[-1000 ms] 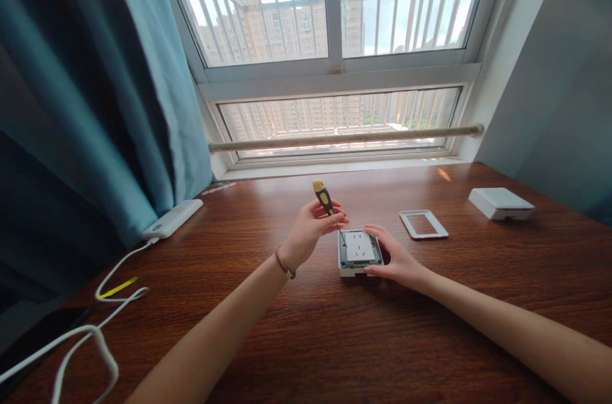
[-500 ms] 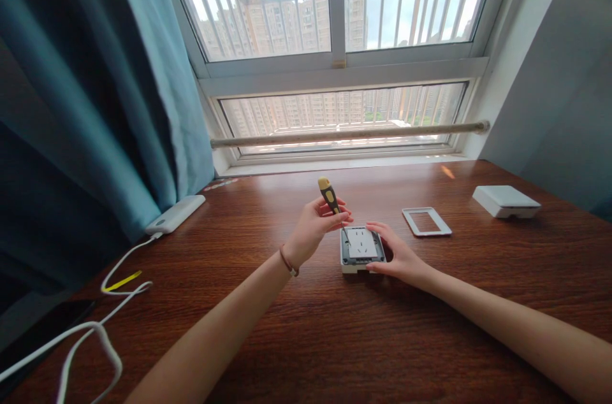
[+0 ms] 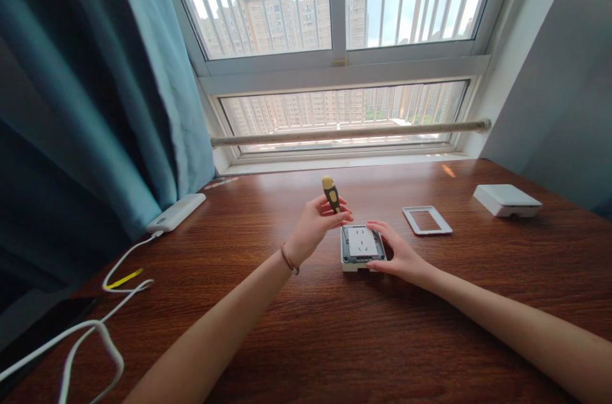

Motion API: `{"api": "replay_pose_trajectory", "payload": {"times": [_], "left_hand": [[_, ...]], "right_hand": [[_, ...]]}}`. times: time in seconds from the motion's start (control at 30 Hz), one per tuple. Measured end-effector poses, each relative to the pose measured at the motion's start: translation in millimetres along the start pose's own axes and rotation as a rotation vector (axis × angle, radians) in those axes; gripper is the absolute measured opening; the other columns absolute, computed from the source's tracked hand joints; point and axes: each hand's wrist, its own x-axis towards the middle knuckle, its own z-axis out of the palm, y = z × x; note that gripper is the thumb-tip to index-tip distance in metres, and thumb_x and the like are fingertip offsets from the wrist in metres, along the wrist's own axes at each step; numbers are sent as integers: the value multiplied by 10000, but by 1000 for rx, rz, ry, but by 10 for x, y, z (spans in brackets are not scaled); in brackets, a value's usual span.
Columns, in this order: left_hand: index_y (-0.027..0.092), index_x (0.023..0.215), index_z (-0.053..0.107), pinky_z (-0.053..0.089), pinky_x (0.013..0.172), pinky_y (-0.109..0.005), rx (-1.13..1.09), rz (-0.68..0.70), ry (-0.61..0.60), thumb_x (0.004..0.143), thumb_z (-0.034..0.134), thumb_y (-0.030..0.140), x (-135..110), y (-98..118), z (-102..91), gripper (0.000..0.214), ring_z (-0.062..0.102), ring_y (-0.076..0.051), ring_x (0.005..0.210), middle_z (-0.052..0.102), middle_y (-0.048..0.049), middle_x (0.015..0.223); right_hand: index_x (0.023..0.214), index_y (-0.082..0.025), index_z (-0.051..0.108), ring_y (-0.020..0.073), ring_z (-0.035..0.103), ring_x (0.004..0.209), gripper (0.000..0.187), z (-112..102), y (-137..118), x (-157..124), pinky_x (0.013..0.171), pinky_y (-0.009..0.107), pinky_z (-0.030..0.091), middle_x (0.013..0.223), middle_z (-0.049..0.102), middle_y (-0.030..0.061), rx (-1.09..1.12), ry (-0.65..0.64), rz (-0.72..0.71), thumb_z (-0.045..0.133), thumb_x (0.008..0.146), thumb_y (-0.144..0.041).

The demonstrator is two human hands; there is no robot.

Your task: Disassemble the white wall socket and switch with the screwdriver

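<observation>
My left hand is closed around a screwdriver with a yellow and black handle. The handle leans a little to the left, and the thin shaft points down at the left side of a wall socket. That socket has a white face in a grey frame and sits on a white mounting box on the table. My right hand grips the box's right side, fingers at the back edge and thumb at the front. Whether the tip sits in a screw is too small to tell.
A white rectangular cover frame lies right of the socket on the wooden table. Farther right is another white box. On the left are a white power strip, its cable and a yellow strip, near the blue curtain.
The screwdriver's handle has shifted slightly to the right and stands a bit more upright. My right hand keeps its hold on the socket's box.
</observation>
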Motion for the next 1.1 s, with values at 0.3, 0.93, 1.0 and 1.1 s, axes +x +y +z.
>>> {"api": "replay_pose_trajectory", "payload": {"times": [0.3, 0.93, 1.0, 1.1], "left_hand": [[132, 858, 549, 494, 695, -305, 1, -11, 8, 651, 703, 182, 4, -14, -4, 263, 637, -153, 723, 640, -40, 787], [137, 860, 557, 503, 716, -320, 2, -5, 23, 644, 711, 204, 27, -41, -27, 274, 641, -150, 718, 643, -39, 789], [136, 855, 557, 503, 709, -317, 2, -8, 24, 641, 712, 200, 27, -34, -22, 272, 641, -150, 714, 642, -38, 784], [136, 847, 559, 500, 702, -315, -4, -12, 34, 627, 721, 199, 27, -29, -15, 281, 642, -151, 706, 644, -38, 776]], "right_hand": [[1251, -175, 394, 257, 333, 1247, 742, 3, 9, -4, 1059, 411, 269, 1321, 358, 133, 0, -2, 11, 726, 620, -382], [1247, -151, 397, 248, 326, 1252, 748, -6, -17, -4, 1065, 396, 263, 1325, 353, 140, -11, -12, 30, 725, 620, -390], [1246, -151, 398, 248, 324, 1252, 749, -6, -18, -1, 1064, 393, 264, 1324, 353, 139, -17, -10, 28, 726, 618, -391], [1245, -155, 398, 246, 327, 1250, 748, -7, -11, 0, 1063, 394, 266, 1323, 354, 137, -20, -8, 25, 727, 617, -392]]}}
